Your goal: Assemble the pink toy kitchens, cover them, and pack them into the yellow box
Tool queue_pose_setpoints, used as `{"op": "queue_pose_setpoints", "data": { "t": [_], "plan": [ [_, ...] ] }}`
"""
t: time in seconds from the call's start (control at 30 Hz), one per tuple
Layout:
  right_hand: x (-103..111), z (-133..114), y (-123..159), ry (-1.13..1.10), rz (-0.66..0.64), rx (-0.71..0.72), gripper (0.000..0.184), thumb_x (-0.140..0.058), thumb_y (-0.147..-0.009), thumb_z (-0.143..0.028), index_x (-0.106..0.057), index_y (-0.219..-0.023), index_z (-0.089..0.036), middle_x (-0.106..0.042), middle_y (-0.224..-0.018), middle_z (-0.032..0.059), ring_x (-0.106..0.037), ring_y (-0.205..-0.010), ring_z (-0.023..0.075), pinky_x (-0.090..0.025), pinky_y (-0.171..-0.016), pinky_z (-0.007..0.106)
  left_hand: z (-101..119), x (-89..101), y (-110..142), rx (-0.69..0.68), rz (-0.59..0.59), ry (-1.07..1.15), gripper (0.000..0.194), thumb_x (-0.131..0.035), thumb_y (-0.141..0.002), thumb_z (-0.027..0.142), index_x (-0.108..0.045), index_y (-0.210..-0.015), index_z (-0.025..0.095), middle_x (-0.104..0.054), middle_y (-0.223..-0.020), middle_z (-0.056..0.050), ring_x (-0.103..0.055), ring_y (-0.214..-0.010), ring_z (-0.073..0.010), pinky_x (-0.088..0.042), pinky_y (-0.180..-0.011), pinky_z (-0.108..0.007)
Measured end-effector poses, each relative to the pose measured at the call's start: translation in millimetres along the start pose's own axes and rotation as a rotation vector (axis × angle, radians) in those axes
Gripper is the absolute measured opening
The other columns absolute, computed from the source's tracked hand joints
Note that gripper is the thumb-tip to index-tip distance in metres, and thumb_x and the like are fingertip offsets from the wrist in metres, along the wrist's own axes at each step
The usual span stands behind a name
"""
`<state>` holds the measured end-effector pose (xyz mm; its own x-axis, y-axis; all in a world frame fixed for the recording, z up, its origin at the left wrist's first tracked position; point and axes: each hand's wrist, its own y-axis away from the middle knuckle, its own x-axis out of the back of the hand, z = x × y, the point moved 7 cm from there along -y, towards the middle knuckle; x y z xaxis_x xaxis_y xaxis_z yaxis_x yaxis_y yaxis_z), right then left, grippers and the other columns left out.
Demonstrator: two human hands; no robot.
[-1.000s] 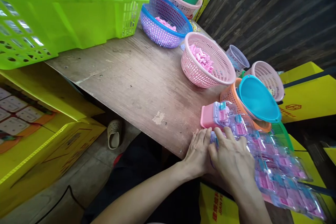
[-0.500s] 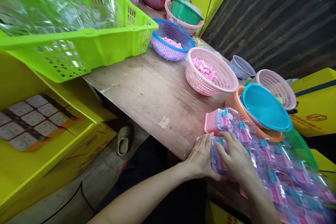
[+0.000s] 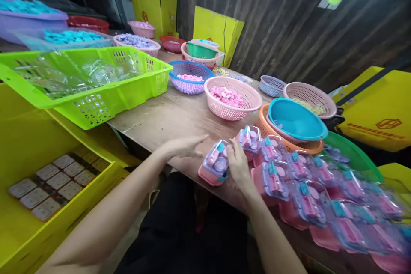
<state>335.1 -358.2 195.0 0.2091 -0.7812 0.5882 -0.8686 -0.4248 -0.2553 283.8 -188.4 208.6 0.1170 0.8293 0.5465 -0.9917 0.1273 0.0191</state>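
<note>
A small pink plastic box with a clear lid (image 3: 214, 165) stands near the table's front edge, between my two hands. Through the lid I see small pink, lilac and turquoise parts. My left hand (image 3: 184, 146) is just left of the box, its fingers stretched out and holding nothing. On the other side, my right hand (image 3: 238, 165) lies along the box's right edge, thumb close to the lid and fingers apart; whether it touches is hard to tell. Behind my right hand is another such box (image 3: 248, 142). More of these boxes (image 3: 273, 182) fill rows to the right.
A pink basket of pink parts (image 3: 231, 109), a blue-rimmed basket (image 3: 192, 87) and a turquoise bowl (image 3: 297, 117) stand on the table (image 3: 150, 122). At left are a lime crate of clear plastic pieces (image 3: 135, 94) and an open yellow carton (image 3: 96, 205).
The view has swung left and up. My hands, both around a box before, are now apart, with my left hand off to the left and a box standing between them.
</note>
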Motion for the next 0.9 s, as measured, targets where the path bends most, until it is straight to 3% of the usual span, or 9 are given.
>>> {"op": "queue_pose_setpoints", "data": {
  "t": [0.07, 0.17, 0.27, 0.33, 0.47, 0.63, 0.73, 0.8, 0.9],
  "plan": [
    [14, -10, 8, -0.017, 0.007, 0.064, 0.044, -0.034, -0.091, -0.039, -0.043, -0.13, -0.018, -0.046, -0.133, 0.0091, -0.039, -0.124, 0.0209, -0.032, -0.103, 0.04, 21, 13.0, -3, 0.057, 0.067, -0.041, 0.074, -0.054, -0.077, 0.048, -0.03, -0.139, 0.016, -0.049, -0.132, -0.014, -0.052, -0.113, -0.0271, -0.04, -0.093, -0.039],
    [65, -20, 23, 0.133, 0.067, 0.208, 0.042, -0.039, -0.09, -0.032, -0.041, -0.131, -0.021, -0.048, -0.129, 0.0079, -0.042, -0.12, 0.0201, -0.035, -0.101, 0.039, 49, 7.6, -16, 0.105, 0.126, -0.152, 0.075, -0.045, -0.08, 0.056, -0.026, -0.14, 0.016, -0.037, -0.141, -0.014, -0.043, -0.122, -0.0266, -0.038, -0.096, -0.035],
    [124, -2, 34, 0.456, 0.192, 0.237, 0.04, -0.04, -0.089, -0.032, -0.047, -0.127, -0.02, -0.049, -0.125, 0.0101, -0.042, -0.116, 0.025, -0.034, -0.1, 0.045, 46, -20.5, -32, 0.239, -0.068, -0.258, 0.088, -0.053, -0.071, 0.064, -0.027, -0.138, 0.014, -0.047, -0.132, -0.016, -0.051, -0.112, -0.0298, -0.045, -0.088, -0.038],
    [145, 23, 38, 0.636, 0.19, 0.157, 0.04, -0.039, -0.089, -0.035, -0.051, -0.124, -0.019, -0.049, -0.123, 0.0116, -0.044, -0.114, 0.0282, -0.036, -0.097, 0.048, 32, -33.8, -37, 0.379, -0.215, -0.197, 0.093, -0.059, -0.063, 0.066, -0.027, -0.136, 0.018, -0.054, -0.123, -0.014, -0.06, -0.094, -0.0269, -0.052, -0.071, -0.035],
    [145, 62, 46, 0.727, 0.132, -0.003, 0.045, -0.027, -0.093, -0.036, -0.047, -0.129, -0.018, -0.043, -0.129, 0.0131, -0.046, -0.115, 0.0269, -0.041, -0.094, 0.043, 12, -40.7, -40, 0.511, -0.398, -0.04, 0.08, -0.064, -0.057, 0.067, -0.046, -0.12, 0.021, -0.06, -0.111, -0.01, -0.063, -0.079, -0.0225, -0.053, -0.057, -0.03],
    [139, 61, 51, 0.734, 0.161, -0.038, 0.047, -0.023, -0.094, -0.036, -0.046, -0.13, -0.018, -0.043, -0.129, 0.0135, -0.046, -0.114, 0.0257, -0.042, -0.093, 0.04, 7, -39.1, -43, 0.551, -0.466, -0.02, 0.073, -0.067, -0.054, 0.067, -0.053, -0.109, 0.021, -0.063, -0.099, -0.009, -0.063, -0.07, -0.0216, -0.054, -0.057, -0.032],
    [145, 50, 38, 0.777, 0.145, 0.014, 0.042, -0.029, -0.092, -0.033, -0.049, -0.126, -0.02, -0.05, -0.121, 0.0116, -0.05, -0.106, 0.0253, -0.042, -0.091, 0.043, 7, -38.2, -45, 0.547, -0.487, -0.03, 0.075, -0.067, -0.053, 0.066, -0.053, -0.109, 0.02, -0.063, -0.098, -0.011, -0.064, -0.069, -0.0223, -0.054, -0.057, -0.033],
    [147, 38, 20, 0.812, 0.132, 0.106, 0.042, -0.032, -0.09, -0.023, -0.047, -0.129, -0.02, -0.05, -0.122, 0.0101, -0.049, -0.108, 0.0241, -0.04, -0.094, 0.043, 6, -36.5, -47, 0.535, -0.488, -0.058, 0.075, -0.066, -0.053, 0.068, -0.053, -0.108, 0.02, -0.062, -0.098, -0.011, -0.063, -0.069, -0.0224, -0.054, -0.057, -0.034],
    [133, 24, -17, 0.87, 0.007, 0.253, 0.063, -0.033, -0.078, -0.001, -0.036, -0.137, -0.025, -0.04, -0.136, 0.0071, -0.043, -0.119, 0.0211, -0.038, -0.097, 0.038, 5, -35.2, -49, 0.498, -0.482, -0.083, 0.072, -0.065, -0.053, 0.07, -0.054, -0.106, 0.023, -0.062, -0.094, -0.008, -0.063, -0.066, -0.0208, -0.052, -0.056, -0.033]
  ]
}}
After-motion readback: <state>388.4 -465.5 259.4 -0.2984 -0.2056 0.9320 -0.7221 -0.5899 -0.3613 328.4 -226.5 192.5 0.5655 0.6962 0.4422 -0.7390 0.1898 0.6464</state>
